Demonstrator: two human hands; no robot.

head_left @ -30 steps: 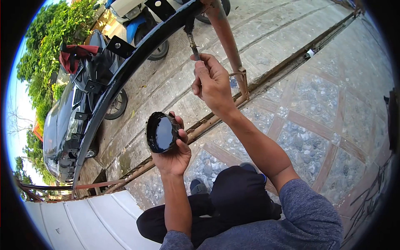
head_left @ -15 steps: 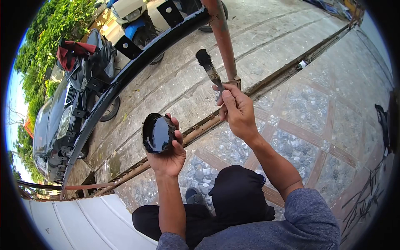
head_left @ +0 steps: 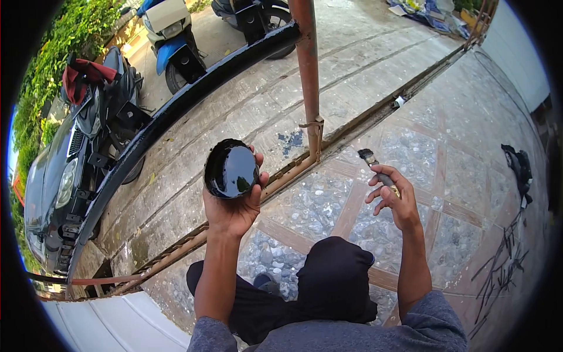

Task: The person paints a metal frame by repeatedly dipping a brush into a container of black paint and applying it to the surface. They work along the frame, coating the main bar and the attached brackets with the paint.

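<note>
Holding cup (head_left: 231,170) in left hand (head_left: 233,216), brush (head_left: 375,165) in right hand (head_left: 402,202); black rail (head_left: 189,92), post (head_left: 308,76) beyond.

No legible text, label, brand, number or sign anywhere.

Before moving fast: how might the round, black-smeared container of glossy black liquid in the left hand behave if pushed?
The round, black-smeared container would likely slop: its top is open over glossy black liquid. Its coated rim may be slippery, as it looks wet. A push could tip it, since only the left hand supports it.
</note>
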